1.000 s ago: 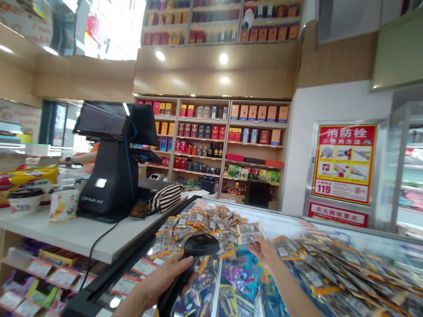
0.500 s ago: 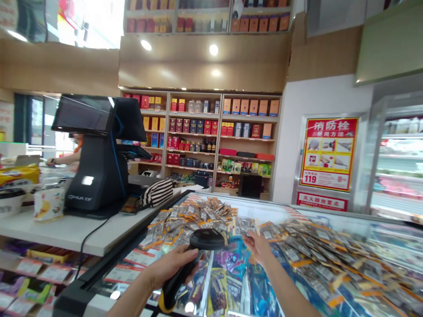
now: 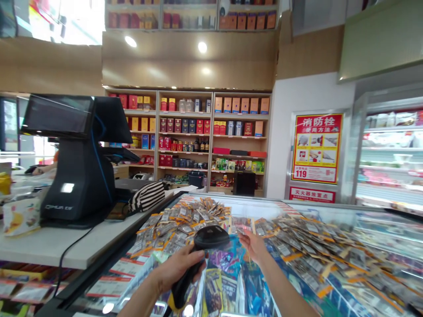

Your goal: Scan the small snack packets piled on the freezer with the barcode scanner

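My left hand (image 3: 185, 264) is wrapped around the handle of a black barcode scanner (image 3: 211, 237) with a yellow trim at its base. The scanner's head points to the right, toward my right hand (image 3: 254, 246). Between the fingertips of that hand is a small clear packet (image 3: 243, 223) with an orange edge, held above the glass freezer top. A heap of similar packets (image 3: 188, 220) lies on the glass to the left, and a larger spread of packets (image 3: 317, 246) covers the right side.
Under the glass, the freezer (image 3: 214, 290) holds colourful bagged goods. On the left counter (image 3: 76, 251) stand a black point-of-sale terminal (image 3: 79, 176) and a striped pouch (image 3: 147, 197). Shelves of boxes (image 3: 185, 125) line the back wall. A red poster (image 3: 317, 149) hangs at right.
The view has turned slightly left to right, so the terminal and shelves sit further left. Both hands keep hold of the scanner and the packet, with little movement between them.
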Action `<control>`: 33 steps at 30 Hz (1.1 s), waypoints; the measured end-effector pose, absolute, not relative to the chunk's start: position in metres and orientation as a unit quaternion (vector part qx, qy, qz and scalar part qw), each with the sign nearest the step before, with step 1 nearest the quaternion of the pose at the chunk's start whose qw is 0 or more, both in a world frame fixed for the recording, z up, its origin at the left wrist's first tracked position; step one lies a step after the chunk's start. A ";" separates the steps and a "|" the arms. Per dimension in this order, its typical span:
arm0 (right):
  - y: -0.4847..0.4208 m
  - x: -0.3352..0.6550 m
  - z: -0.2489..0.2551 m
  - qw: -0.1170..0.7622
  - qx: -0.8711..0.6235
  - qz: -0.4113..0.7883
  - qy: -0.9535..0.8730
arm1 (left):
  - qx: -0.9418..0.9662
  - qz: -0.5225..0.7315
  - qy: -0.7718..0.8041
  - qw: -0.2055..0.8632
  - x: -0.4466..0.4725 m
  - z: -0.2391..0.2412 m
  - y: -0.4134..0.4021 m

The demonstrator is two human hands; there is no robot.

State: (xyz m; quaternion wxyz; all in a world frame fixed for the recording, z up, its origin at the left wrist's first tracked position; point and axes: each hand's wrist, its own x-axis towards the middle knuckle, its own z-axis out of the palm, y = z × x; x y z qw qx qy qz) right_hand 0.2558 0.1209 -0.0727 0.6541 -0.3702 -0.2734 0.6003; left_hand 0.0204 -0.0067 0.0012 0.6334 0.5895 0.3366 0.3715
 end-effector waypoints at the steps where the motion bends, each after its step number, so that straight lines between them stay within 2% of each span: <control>1: 0.120 0.257 -0.072 0.657 -0.373 0.597 -0.271 | 0.588 0.376 0.338 0.632 0.021 0.002 -0.006; 8: 0.114 0.266 -0.066 0.674 -0.382 0.572 -0.268 | 0.570 0.408 0.347 0.623 0.027 0.000 -0.002; 18: 0.110 0.277 -0.053 0.692 -0.368 0.558 -0.272 | 0.579 0.386 0.362 0.620 0.020 -0.005 -0.006; 28: 0.109 0.270 -0.055 0.682 -0.379 0.553 -0.293 | 0.565 0.394 0.349 0.635 0.015 -0.007 -0.004; 33: 0.117 0.269 -0.054 0.692 -0.417 0.509 -0.297 | 0.546 0.402 0.362 0.640 0.006 -0.010 -0.001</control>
